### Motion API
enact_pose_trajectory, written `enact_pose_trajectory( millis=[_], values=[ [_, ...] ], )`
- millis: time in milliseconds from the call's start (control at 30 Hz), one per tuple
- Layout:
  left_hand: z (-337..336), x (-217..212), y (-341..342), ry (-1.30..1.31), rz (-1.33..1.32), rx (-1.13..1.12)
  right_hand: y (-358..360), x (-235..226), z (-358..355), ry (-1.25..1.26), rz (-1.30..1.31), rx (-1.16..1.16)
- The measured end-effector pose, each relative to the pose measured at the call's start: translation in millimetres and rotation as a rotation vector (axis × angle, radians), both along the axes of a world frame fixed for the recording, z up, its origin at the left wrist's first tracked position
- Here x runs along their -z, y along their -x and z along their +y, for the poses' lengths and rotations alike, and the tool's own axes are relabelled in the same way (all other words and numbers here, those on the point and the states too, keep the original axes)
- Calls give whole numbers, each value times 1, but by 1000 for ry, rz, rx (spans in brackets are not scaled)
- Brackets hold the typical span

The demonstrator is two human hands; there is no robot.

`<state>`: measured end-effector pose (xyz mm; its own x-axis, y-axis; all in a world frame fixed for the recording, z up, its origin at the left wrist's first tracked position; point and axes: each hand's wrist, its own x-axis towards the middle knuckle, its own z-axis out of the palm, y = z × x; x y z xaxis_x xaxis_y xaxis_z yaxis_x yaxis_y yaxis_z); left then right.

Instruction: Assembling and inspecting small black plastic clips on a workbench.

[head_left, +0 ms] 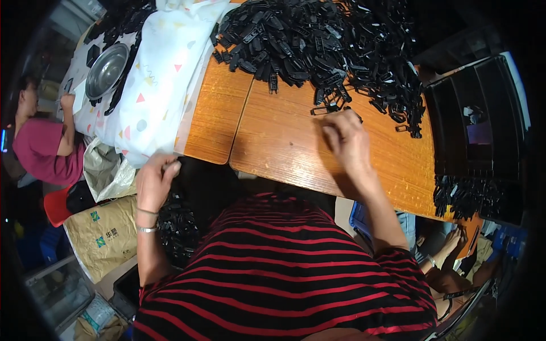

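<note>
Fingers of the right hand: bent inward with a narrow gap, over the worktop (284,133); whether the right hand (350,142) pinches something cannot be told.
Fingers of the left hand: curled, thumb drawn close to them; the left hand (152,186) is just off the worktop's front left corner, and whether it grips a small piece cannot be told.
Left wrist: a metal band (147,229) and a thin bracelet (146,212) circle it, outside the worktop's left end.
Black pieces: a big heap of black plastic pieces (318,40) covers the far part of the worktop, a few strays lying at its near side, close by the right fingertips.
Second bunch: more small black parts (466,196) at the worktop's front right corner.
Dark rack: a tall black case (478,122) along the worktop's right end.
Cloth: a white sheet (156,79) with coloured shapes, along the worktop's left side.
Bowl: a round metal bowl (107,71), left of the worktop beyond the sheet.
Sacks: a brown sack (105,236) and a whitish sack (102,173), left of the worktop and lower than it.
Neighbour: a person in a maroon shirt (45,149), far left of the worktop.
Wearer: a black shirt with red stripes (284,267), in front of the worktop.
</note>
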<state>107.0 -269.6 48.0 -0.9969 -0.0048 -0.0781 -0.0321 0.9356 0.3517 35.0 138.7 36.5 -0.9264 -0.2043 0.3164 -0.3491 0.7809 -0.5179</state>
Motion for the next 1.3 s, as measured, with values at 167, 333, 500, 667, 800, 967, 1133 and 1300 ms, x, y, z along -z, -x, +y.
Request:
enact_pose_trajectory(
  millis=[167, 333, 500, 667, 800, 967, 1133, 1300],
  values=[
    [96, 2, 79, -437, 379, 199, 7, -2, 27, -226, -21, 18],
    [175, 26, 149, -296, 469, 230, 4, 1, 26, -182, -72, 7],
    [197, 32, 170, -103, 368, 180, -8, 13, 33, -113, -143, 3],
    [187, 54, 167, -306, 463, 179, -5, 10, 20, 136, -153, -49],
    [183, 51, 144, -1117, 24, 68, 6, 6, -14, 441, -148, 37],
    [178, 32, 115, -1571, -264, 65, 18, 5, -42, 464, -22, -27],
    [179, 20, 106, -1622, -207, 97, 20, -2, -61, 603, -49, -28],
    [177, 26, 106, -1592, -133, 99, 21, -5, -64, 567, -41, -43]
  ],
)
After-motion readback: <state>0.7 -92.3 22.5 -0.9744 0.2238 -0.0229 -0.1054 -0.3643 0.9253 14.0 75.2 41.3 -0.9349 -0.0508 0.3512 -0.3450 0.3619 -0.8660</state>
